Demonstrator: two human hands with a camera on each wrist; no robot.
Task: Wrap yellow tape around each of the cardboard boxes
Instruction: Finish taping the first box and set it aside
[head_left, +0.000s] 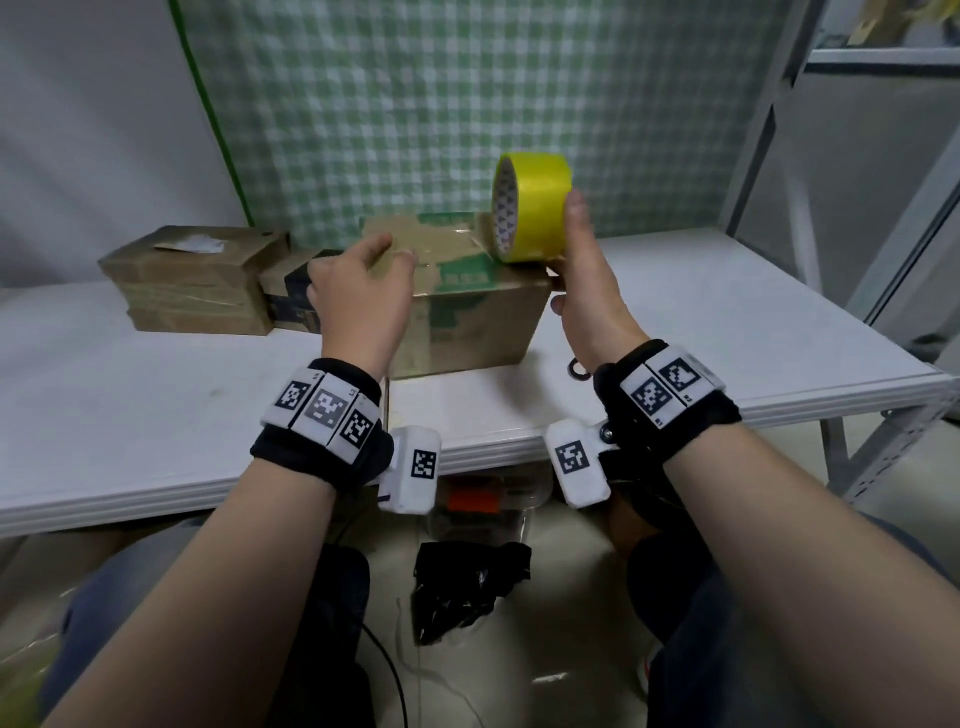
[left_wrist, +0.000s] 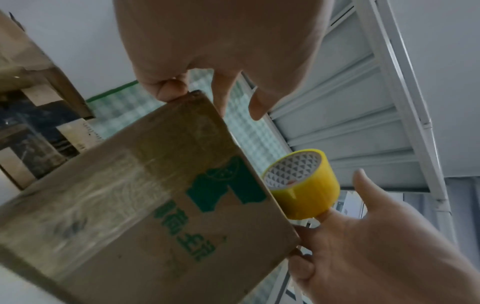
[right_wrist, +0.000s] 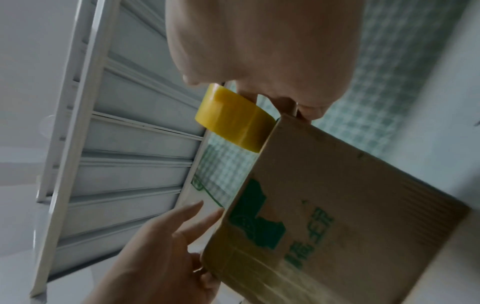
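A cardboard box (head_left: 467, 322) with green print lies on the white table (head_left: 727, 322); the wrist views show its printed face (left_wrist: 155, 205) (right_wrist: 337, 205). My left hand (head_left: 363, 270) lies over the box's top left end, fingers curled at its edge (left_wrist: 171, 90), thumb against the near side (right_wrist: 197, 265). My right hand (head_left: 582, 270) holds a yellow tape roll (head_left: 540, 208) upright above the box's top right corner. Both wrist views show the roll (left_wrist: 309, 195) (right_wrist: 233, 121) against that corner. I cannot make out a loose tape end.
A taped brown box (head_left: 192, 280) and a dark box (head_left: 291, 296) sit at the back left of the table. A green checked cloth (head_left: 467, 104) hangs behind. A metal rack (head_left: 831, 156) stands at the right. Bare tabletop lies right of the box.
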